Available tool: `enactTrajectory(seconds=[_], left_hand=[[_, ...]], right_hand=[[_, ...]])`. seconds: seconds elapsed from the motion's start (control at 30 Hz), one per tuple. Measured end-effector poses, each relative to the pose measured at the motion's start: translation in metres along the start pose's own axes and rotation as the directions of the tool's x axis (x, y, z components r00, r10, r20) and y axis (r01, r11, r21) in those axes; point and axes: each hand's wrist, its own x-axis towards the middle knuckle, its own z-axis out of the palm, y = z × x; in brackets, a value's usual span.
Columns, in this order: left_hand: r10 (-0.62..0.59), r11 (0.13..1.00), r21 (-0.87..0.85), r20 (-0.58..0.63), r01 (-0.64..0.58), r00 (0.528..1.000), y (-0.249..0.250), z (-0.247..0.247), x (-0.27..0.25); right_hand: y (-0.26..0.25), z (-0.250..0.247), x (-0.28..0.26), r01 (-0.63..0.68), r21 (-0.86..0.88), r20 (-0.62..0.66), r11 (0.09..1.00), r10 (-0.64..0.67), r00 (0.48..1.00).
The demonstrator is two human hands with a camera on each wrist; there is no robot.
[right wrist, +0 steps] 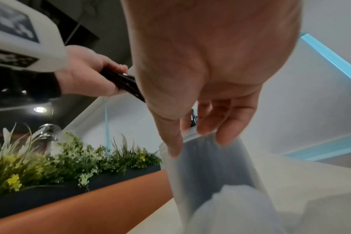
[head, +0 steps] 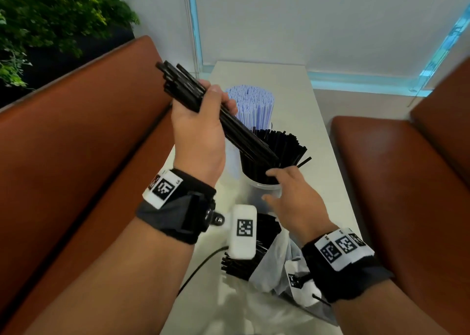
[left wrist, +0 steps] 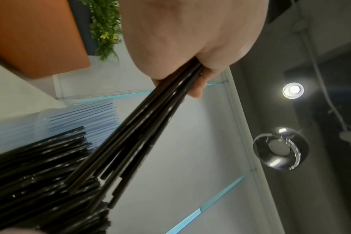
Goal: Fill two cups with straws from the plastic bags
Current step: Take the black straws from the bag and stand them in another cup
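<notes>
Left hand [head: 201, 131] clenched round a bundle of black straws [head: 216, 110], lower ends angled into the near cup [head: 264, 189], mid-frame on the bench [head: 315, 121]. Right hand [head: 295, 197] spread, fingers relaxed, fingertips at the cup's rim, gripping nothing. Bag [head: 274, 266] lower centre.

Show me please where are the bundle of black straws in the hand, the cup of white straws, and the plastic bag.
bundle of black straws [head: 244, 133], head view, middle of the shafts.
cup of white straws [head: 251, 105], head view, straw tops.
plastic bag [head: 273, 266], head view, crumpled side.
</notes>
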Motion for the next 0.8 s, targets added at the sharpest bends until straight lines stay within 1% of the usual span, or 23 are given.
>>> enactTrajectory(seconds=[0.07,0.1,0.17,0.23,0.27,0.3,0.37,0.43,0.47,0.5,0.53,0.57,0.6,0.63,0.67,0.7,0.73,0.77,0.8], left_hand=[[0.034,0.992,0.119,0.014,-0.036,0.999,-0.012,0.002,0.001],[0.026,0.975,0.218,0.047,-0.036,0.999,-0.021,0.002,-0.002],[-0.034,0.905,0.425,0.115,-0.019,0.993,-0.043,-0.006,-0.009],[-0.117,0.831,0.556,0.124,0.028,0.985,-0.061,-0.017,-0.01],[-0.136,0.789,0.613,0.119,0.035,0.984,-0.069,-0.023,-0.008],[-0.139,0.739,0.674,0.129,0.016,0.982,-0.076,-0.026,-0.007],[-0.149,0.601,0.797,0.191,-0.064,0.97,-0.089,-0.03,-0.006],[-0.214,0.426,0.899,0.214,-0.106,0.953,-0.099,-0.031,-0.01],[-0.257,0.36,0.927,0.21,-0.109,0.943,-0.103,-0.032,-0.012],[-0.294,0.322,0.94,0.21,-0.11,0.933,-0.106,-0.033,-0.013],[-0.315,0.315,0.943,0.21,-0.106,0.926,-0.107,-0.034,-0.015],[-0.317,0.336,0.937,0.206,-0.094,0.926,-0.107,-0.034,-0.016],[-0.293,0.369,0.925,0.208,-0.09,0.933,-0.104,-0.035,-0.016],[-0.244,0.401,0.909,0.224,-0.112,0.944,-0.102,-0.035,-0.016],[-0.18,0.414,0.896,0.253,-0.16,0.95,-0.099,-0.034,-0.015],[-0.116,0.406,0.885,0.296,-0.226,0.948,-0.096,-0.033,-0.015],[-0.066,0.382,0.875,0.347,-0.297,0.936,-0.094,-0.031,-0.014],[-0.04,0.343,0.864,0.405,-0.368,0.914,-0.092,-0.028,-0.013],[-0.043,0.294,0.849,0.47,-0.438,0.882,-0.092,-0.025,-0.012]], right_hand=[[0.001,0.005,0.008,-0.007,-0.07,0.12,0.998,0.016,0.993],[0.0,0.007,0.011,-0.01,-0.084,0.139,0.996,0.021,0.99],[-0.001,0.011,0.015,0.002,-0.09,0.125,0.996,0.009,0.992],[-0.001,0.014,0.016,0.029,-0.097,0.101,0.995,-0.019,0.995],[-0.001,0.014,0.016,0.034,-0.107,0.1,0.994,-0.023,0.995],[-0.001,0.015,0.016,0.036,-0.121,0.108,0.992,-0.023,0.994],[-0.001,0.015,0.016,0.043,-0.151,0.122,0.988,-0.025,0.992],[-0.002,0.015,0.016,0.052,-0.144,0.128,0.988,-0.034,0.991],[-0.002,0.014,0.015,0.06,-0.137,0.128,0.989,-0.042,0.991],[-0.002,0.014,0.014,0.067,-0.134,0.129,0.989,-0.05,0.99],[-0.002,0.013,0.014,0.073,-0.137,0.13,0.988,-0.055,0.99],[-0.002,0.013,0.014,0.075,-0.141,0.131,0.987,-0.057,0.99],[-0.002,0.013,0.013,0.076,-0.143,0.132,0.987,-0.057,0.99],[-0.002,0.013,0.014,0.075,-0.142,0.133,0.987,-0.056,0.99],[-0.001,0.013,0.014,0.071,-0.138,0.135,0.988,-0.053,0.989],[-0.001,0.014,0.015,0.069,-0.137,0.134,0.988,-0.05,0.99],[-0.001,0.015,0.015,0.065,-0.138,0.133,0.988,-0.047,0.99],[-0.001,0.016,0.016,0.062,-0.142,0.13,0.988,-0.043,0.991],[0.0,0.016,0.016,0.058,-0.147,0.127,0.987,-0.039,0.991]])
